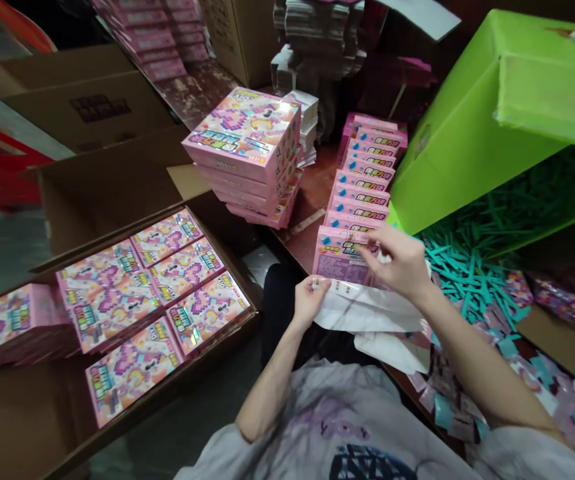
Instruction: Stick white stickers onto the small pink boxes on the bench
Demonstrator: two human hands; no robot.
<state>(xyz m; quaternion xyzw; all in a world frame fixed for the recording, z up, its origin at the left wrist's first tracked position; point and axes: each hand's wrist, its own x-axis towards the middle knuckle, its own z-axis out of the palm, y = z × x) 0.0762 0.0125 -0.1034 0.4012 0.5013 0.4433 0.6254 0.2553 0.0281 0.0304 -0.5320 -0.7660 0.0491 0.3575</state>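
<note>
My left hand (309, 300) pinches the corner of a white sheet of labels (367, 308) near the table's front edge. My right hand (398, 261) is curled over the front-most pink box (340, 257) in a row of pink boxes standing on edge (365, 175), its fingertips pinched at the box's top edge. What they pinch is too small to make out. A second white sheet (392, 350) lies under the first.
A stack of flat pink boxes (247, 157) stands on the table to the left. A brown carton (117, 400) holds more pink boxes laid flat. A green bin (467, 133) lies tipped, spilling teal sticks (472, 267). Cardboard cartons (82, 100) stand behind.
</note>
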